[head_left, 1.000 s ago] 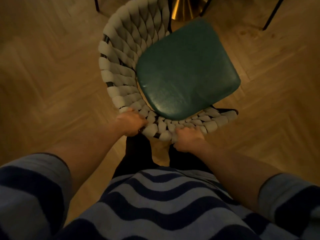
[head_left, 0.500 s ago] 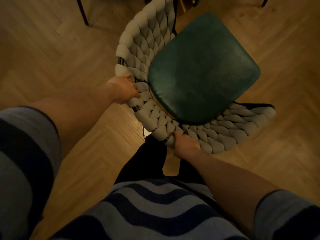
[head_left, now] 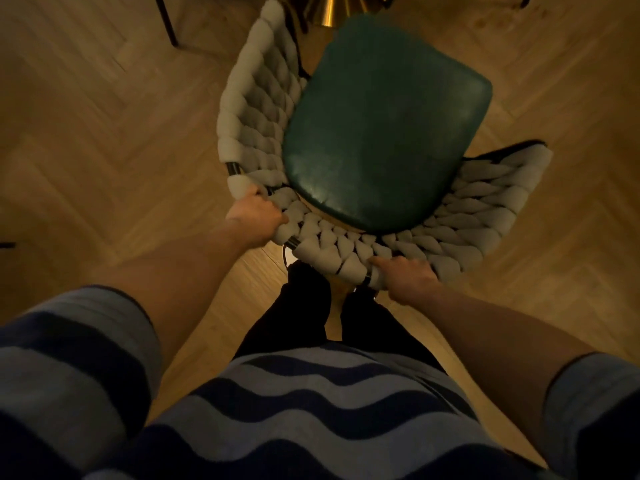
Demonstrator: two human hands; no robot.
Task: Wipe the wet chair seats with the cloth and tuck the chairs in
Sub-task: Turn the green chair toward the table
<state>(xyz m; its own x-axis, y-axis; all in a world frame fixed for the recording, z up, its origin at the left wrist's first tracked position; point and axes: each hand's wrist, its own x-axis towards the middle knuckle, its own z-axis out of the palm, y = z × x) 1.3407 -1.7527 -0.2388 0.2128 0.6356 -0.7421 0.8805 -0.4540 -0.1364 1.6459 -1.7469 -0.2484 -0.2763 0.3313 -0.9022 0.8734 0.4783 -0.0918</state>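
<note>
A: Where does the chair sit against the two hands?

B: The chair with the dark green, glossy, rounded-square padded seat and the curved backrest of thick pale grey woven cord stands straight ahead of the person, seat pointing away. The backrest's near rim is the closest part, and both hands are on it.

A: And each grip?

B: The left hand is clamped on the rim at the left of the curve, fingers curled over the cord just below a bare black piece of metal frame. The right hand is clamped on the rim further right and nearer the body, thumb lying along the cord, beside another exposed black tube. The green seat lies beyond and between the two hands, touching neither.

A: What is it standing on?

B: A warm-toned wooden floor laid in herringbone. No cloth shows anywhere.

A: And the room around it?

B: Dim, yellowish light. At the top edge, just past the seat, rises a shiny brass-coloured cone-shaped base. A thin black leg slants at the upper left, well apart from the chair. Below, the person's blue wavy-striped top and dark trousers fill the near view, legs right behind the backrest.
</note>
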